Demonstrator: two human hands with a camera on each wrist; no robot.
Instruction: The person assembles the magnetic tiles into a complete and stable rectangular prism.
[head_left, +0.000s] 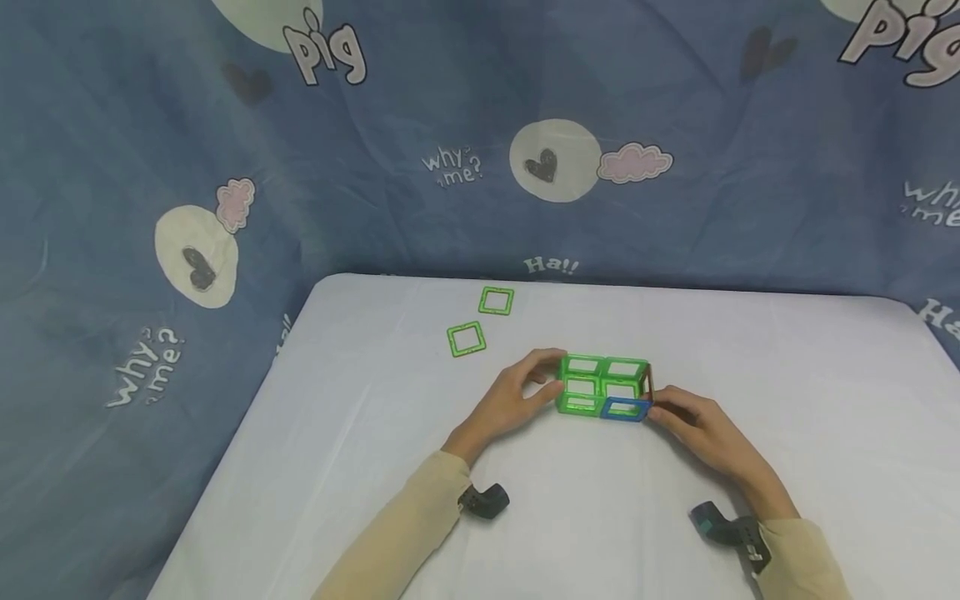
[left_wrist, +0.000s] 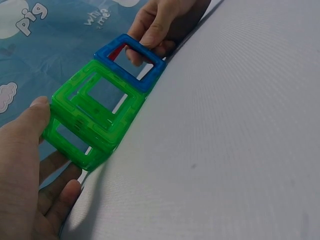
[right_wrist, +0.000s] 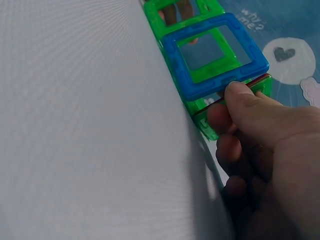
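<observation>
A box-like structure of green magnetic tiles [head_left: 602, 387], square open frames joined edge to edge, stands on the white table. At the right of its near face is a blue magnetic tile [left_wrist: 123, 74]. A red magnetic tile [head_left: 650, 383] stands upright at the structure's right end. My left hand [head_left: 517, 396] holds the left end, thumb at one corner and fingers at the far side, partly hidden. With thumb and index finger my right hand [right_wrist: 280, 135] pinches the red tile, right at the blue tile's edge.
Two loose green square tiles, a farther one [head_left: 495, 312] and a nearer one [head_left: 468, 352], lie flat left of the structure, toward the back. A printed blue cloth [head_left: 405, 217] hangs behind the white table [head_left: 570, 517] and along its left side.
</observation>
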